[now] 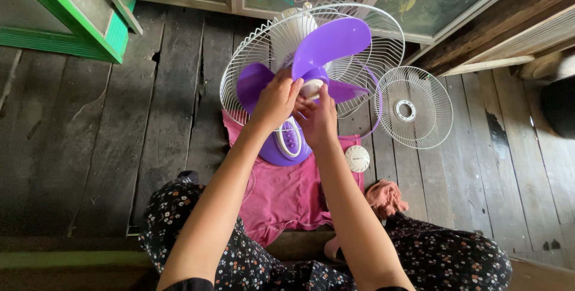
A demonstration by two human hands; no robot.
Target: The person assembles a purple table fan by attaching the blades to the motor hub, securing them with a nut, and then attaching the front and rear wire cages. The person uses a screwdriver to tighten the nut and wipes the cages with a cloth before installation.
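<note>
A purple table fan stands on a pink cloth (287, 192) between my knees. Its purple three-blade propeller (329, 42) sits in front of the white rear wire guard (251, 45). My left hand (277, 98) grips the blade hub from the left. My right hand (317, 117) pinches the white hub cap (312, 89) at the blade centre. The purple fan base (287, 142) with its white control panel shows below my hands.
The white front wire guard (413, 106) lies flat on the dark wooden floor at the right. A small round white cap (357, 158) rests on the cloth's right edge. An orange-pink rag (386, 197) lies by my right knee. Green-framed glass panels stand behind.
</note>
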